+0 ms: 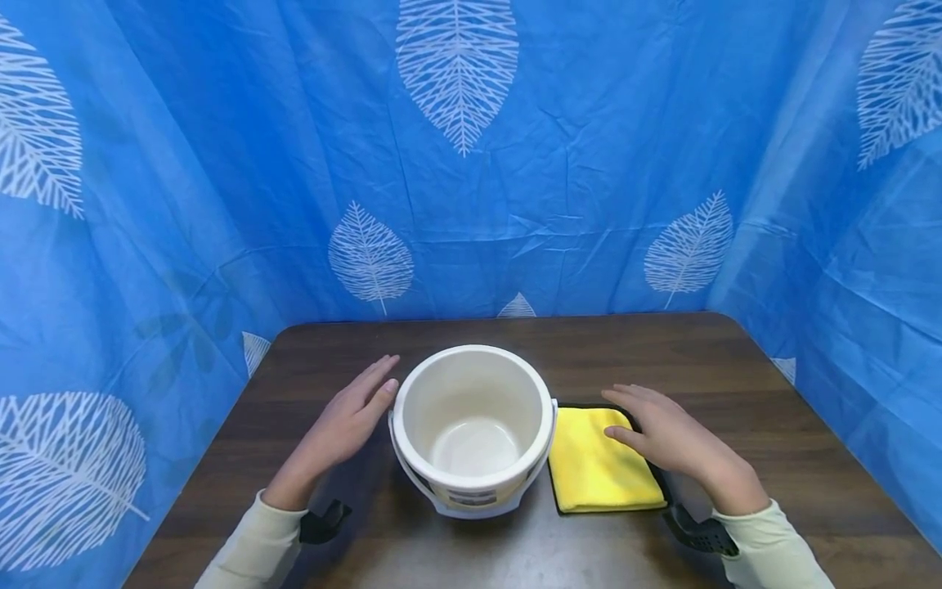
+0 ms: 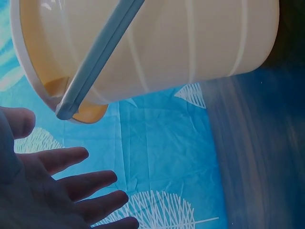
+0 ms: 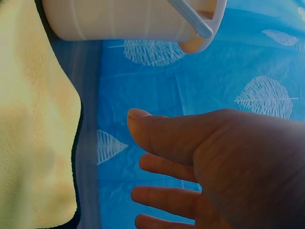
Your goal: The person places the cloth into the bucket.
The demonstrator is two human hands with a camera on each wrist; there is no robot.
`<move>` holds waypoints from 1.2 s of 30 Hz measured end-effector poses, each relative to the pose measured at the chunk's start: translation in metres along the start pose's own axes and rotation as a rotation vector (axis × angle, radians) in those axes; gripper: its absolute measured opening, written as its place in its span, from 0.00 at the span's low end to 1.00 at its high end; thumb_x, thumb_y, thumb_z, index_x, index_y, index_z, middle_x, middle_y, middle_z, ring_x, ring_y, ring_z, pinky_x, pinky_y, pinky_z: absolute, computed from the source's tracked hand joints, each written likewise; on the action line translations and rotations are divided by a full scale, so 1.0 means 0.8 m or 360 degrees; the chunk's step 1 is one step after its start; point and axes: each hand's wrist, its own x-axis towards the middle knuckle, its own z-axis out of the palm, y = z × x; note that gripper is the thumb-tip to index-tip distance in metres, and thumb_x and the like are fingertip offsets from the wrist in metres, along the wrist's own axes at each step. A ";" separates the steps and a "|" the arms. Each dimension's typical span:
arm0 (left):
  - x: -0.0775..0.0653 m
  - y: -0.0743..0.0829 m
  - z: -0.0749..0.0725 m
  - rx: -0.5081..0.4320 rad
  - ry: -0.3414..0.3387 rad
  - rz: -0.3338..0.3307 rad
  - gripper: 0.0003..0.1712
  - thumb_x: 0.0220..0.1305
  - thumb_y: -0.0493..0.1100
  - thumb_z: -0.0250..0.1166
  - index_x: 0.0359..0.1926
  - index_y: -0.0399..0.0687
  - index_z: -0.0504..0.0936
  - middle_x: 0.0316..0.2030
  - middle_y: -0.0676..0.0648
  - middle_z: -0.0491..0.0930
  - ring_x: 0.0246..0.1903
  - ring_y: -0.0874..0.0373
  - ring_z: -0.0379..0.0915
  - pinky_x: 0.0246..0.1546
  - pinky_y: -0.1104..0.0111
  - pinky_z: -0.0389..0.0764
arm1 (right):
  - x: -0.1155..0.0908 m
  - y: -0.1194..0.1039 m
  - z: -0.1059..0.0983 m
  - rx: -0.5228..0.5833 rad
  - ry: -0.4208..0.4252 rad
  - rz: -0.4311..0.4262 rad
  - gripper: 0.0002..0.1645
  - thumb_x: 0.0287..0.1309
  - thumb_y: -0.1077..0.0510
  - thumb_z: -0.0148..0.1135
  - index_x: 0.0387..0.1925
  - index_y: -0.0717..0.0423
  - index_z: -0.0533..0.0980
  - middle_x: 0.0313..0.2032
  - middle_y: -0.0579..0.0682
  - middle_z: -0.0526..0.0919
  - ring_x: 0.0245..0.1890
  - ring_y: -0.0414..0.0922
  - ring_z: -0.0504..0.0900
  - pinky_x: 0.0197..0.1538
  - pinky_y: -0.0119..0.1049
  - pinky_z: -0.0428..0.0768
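A white bucket (image 1: 474, 491) stands upright on the table, its inside bare down to the bottom. Its handle (image 2: 97, 59) hangs down along the side. To its right lies a folded yellow cloth (image 1: 592, 470) with a dark edging. My left hand (image 1: 349, 421), fingers straight and spread, is just left of the bucket's rim and holds nothing. Over the cloth's right side hovers my right hand (image 1: 666, 433), its fingers extended and nothing in them. The right wrist view shows the cloth (image 3: 38, 124) beside that hand, with the bucket (image 3: 119, 19) beyond.
The dark wooden table (image 1: 515, 556) has rounded far corners. A blue curtain (image 1: 559, 204) with white leaf prints hangs behind it and along both sides. Each wrist carries a black strap mount, such as the right one (image 1: 699, 532).
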 end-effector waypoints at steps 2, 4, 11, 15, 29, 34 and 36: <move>0.002 0.000 0.001 -0.0017 -0.0010 0.0003 0.38 0.79 0.62 0.46 0.79 0.47 0.58 0.79 0.40 0.51 0.77 0.40 0.44 0.71 0.39 0.50 | 0.000 0.000 0.000 0.0007 -0.0005 -0.0010 0.34 0.63 0.51 0.70 0.65 0.65 0.74 0.65 0.68 0.73 0.66 0.69 0.68 0.63 0.68 0.68; 0.003 0.000 0.002 -0.0035 -0.0020 0.0012 0.37 0.79 0.61 0.46 0.79 0.47 0.58 0.78 0.40 0.52 0.77 0.40 0.44 0.71 0.39 0.51 | 0.000 0.000 0.001 0.0022 -0.0017 -0.0016 0.34 0.63 0.51 0.69 0.65 0.65 0.74 0.65 0.69 0.73 0.66 0.69 0.68 0.62 0.68 0.69; 0.006 0.000 0.005 -0.0090 -0.0063 0.0044 0.36 0.80 0.59 0.47 0.79 0.46 0.58 0.78 0.40 0.53 0.76 0.40 0.46 0.71 0.40 0.52 | -0.001 -0.001 0.002 0.0048 -0.0062 0.0012 0.34 0.64 0.52 0.69 0.65 0.65 0.73 0.65 0.69 0.73 0.65 0.69 0.69 0.62 0.68 0.70; 0.009 0.001 0.005 -0.0103 -0.0058 0.0043 0.36 0.80 0.59 0.47 0.79 0.47 0.58 0.78 0.40 0.52 0.77 0.40 0.45 0.71 0.39 0.51 | 0.001 0.000 0.002 0.0026 -0.0073 0.0024 0.35 0.63 0.50 0.70 0.65 0.65 0.73 0.65 0.68 0.73 0.65 0.69 0.69 0.61 0.68 0.70; 0.019 0.000 0.011 -0.0196 -0.0027 0.0028 0.36 0.80 0.57 0.47 0.80 0.48 0.55 0.79 0.41 0.50 0.77 0.41 0.43 0.72 0.40 0.49 | 0.009 -0.004 0.012 0.0041 -0.0115 0.0061 0.35 0.62 0.52 0.70 0.66 0.63 0.74 0.65 0.67 0.74 0.66 0.69 0.67 0.63 0.68 0.68; 0.020 0.001 0.015 -0.0221 -0.0018 0.0026 0.35 0.80 0.57 0.47 0.80 0.48 0.55 0.79 0.41 0.50 0.77 0.41 0.44 0.71 0.40 0.50 | 0.011 -0.007 0.014 0.0045 -0.0140 0.0070 0.35 0.61 0.51 0.71 0.66 0.63 0.74 0.65 0.66 0.74 0.66 0.69 0.68 0.63 0.69 0.68; 0.020 0.002 0.016 -0.0234 -0.0018 0.0024 0.35 0.80 0.57 0.47 0.80 0.49 0.55 0.79 0.41 0.50 0.77 0.41 0.45 0.71 0.40 0.51 | 0.011 -0.008 0.015 0.0044 -0.0148 0.0070 0.35 0.61 0.51 0.71 0.66 0.62 0.74 0.65 0.66 0.74 0.66 0.68 0.68 0.63 0.68 0.68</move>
